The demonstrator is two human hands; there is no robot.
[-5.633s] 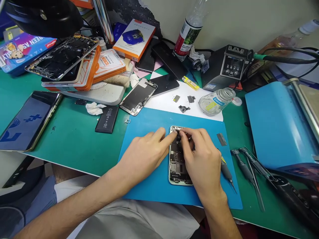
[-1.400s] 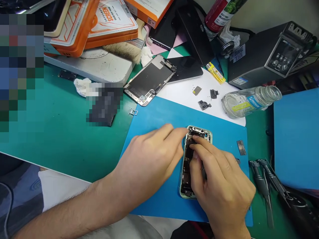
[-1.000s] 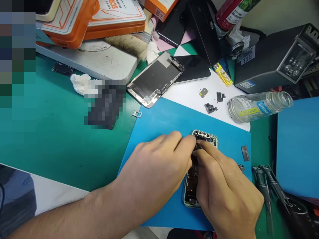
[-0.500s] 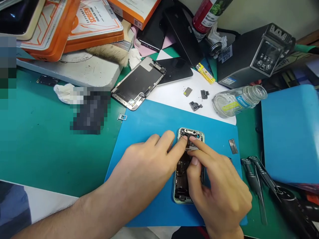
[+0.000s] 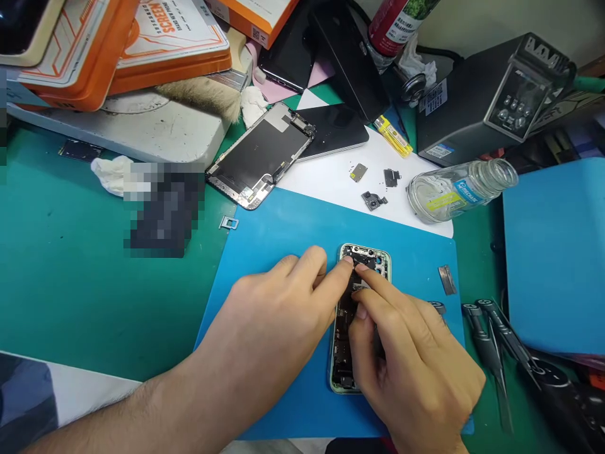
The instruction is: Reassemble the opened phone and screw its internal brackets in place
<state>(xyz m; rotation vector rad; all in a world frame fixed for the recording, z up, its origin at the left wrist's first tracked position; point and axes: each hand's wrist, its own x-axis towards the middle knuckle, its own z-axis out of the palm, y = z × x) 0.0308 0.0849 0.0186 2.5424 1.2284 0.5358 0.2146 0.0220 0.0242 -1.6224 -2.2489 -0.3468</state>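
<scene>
An opened phone with a pale green frame lies on the blue work mat, its dark inside facing up. My left hand reaches in from the left, fingers curled, with the index fingertip pressed on parts near the top of the phone. From the right, my right hand bends over the phone, its index fingertip beside the left one. The right thumb and middle finger are drawn close together above the phone's middle; whether a small part sits between them is hidden. My hands cover much of the phone's right side.
Beyond the mat lie a detached phone screen, a camera module, small metal plates and a glass jar. A SIM tray rests by the mat's left edge. Tweezers lie at right; orange boxes stand behind.
The right index fingertip has shifted slightly down and left within the phone, uncovering more of its top right corner. My left hand stays nearly in place. The view has shifted slightly.
</scene>
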